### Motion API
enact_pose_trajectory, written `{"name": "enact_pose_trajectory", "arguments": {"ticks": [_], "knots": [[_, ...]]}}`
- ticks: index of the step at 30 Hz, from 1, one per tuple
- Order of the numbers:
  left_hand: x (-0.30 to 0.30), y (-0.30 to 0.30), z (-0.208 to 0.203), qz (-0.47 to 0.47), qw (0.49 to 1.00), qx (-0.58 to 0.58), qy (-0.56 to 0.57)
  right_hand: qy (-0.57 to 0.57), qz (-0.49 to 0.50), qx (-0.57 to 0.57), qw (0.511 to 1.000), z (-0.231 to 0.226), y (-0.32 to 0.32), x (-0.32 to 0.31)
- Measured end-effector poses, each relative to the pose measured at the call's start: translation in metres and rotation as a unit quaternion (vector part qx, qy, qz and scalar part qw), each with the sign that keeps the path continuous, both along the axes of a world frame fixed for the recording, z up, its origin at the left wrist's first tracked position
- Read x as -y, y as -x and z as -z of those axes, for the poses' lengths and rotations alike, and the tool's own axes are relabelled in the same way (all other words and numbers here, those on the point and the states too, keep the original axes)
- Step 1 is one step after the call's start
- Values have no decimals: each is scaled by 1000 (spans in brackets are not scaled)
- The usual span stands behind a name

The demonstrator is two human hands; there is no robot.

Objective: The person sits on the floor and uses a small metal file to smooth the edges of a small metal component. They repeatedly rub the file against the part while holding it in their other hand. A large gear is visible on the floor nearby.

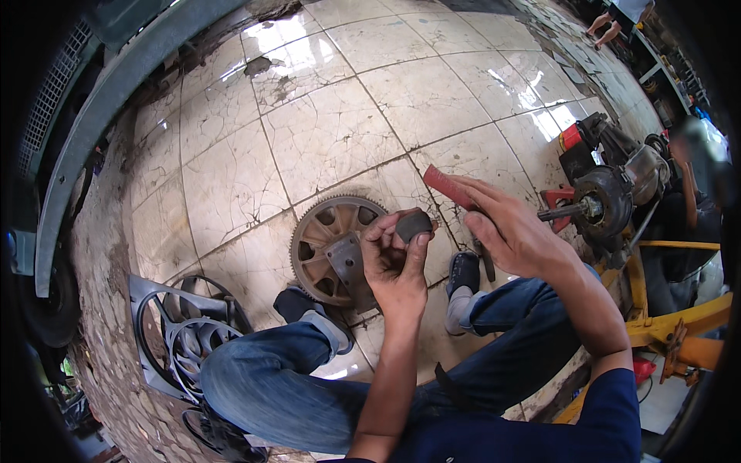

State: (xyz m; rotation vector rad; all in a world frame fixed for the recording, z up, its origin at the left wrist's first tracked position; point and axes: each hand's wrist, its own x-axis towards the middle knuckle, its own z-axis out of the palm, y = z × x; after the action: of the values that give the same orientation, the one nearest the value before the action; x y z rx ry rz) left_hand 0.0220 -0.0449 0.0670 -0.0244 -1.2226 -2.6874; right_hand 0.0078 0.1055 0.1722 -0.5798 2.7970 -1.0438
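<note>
My left hand [400, 270] is closed around a small dark rounded block [414, 224], held up between thumb and fingers. Just to its right, my right hand [511, 230] grips a reddish-brown strip [448, 186] that looks like sandpaper. The strip's far end sticks out past my fingertips, apart from the block. Below my left hand a brown toothed flywheel [318, 239] lies on the tiles between my feet. A grey metal plate with holes [346, 256] rests over its right part, partly hidden by my hand.
Black and grey fan shrouds [193, 339] lie left of my knee. On the right stand a greasy engine assembly [606, 197] and a yellow steel frame [671, 320], with a person [698, 170] beyond. A vehicle's bumper [85, 131] curves along the left. Another person [621, 19] stands far right.
</note>
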Motion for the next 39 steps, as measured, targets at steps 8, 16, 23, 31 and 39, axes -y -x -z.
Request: {"name": "enact_pose_trajectory", "arguments": {"ticks": [8,16,23,31,39], "knots": [[-13,-1,13,-14,992,58,110,37,-47,6,998,12,-1,5],[-27,0,24,-17,993,117,30,24,-49,22,998,50,-6,5],[-34,-13,32,24,992,125,24,59,9,25,998,59,-9,8],[-41,-17,44,25,993,103,57,-20,-27,5,999,67,0,7],[-42,-19,45,43,991,104,69,-32,-10,50,998,64,2,-1]]}}
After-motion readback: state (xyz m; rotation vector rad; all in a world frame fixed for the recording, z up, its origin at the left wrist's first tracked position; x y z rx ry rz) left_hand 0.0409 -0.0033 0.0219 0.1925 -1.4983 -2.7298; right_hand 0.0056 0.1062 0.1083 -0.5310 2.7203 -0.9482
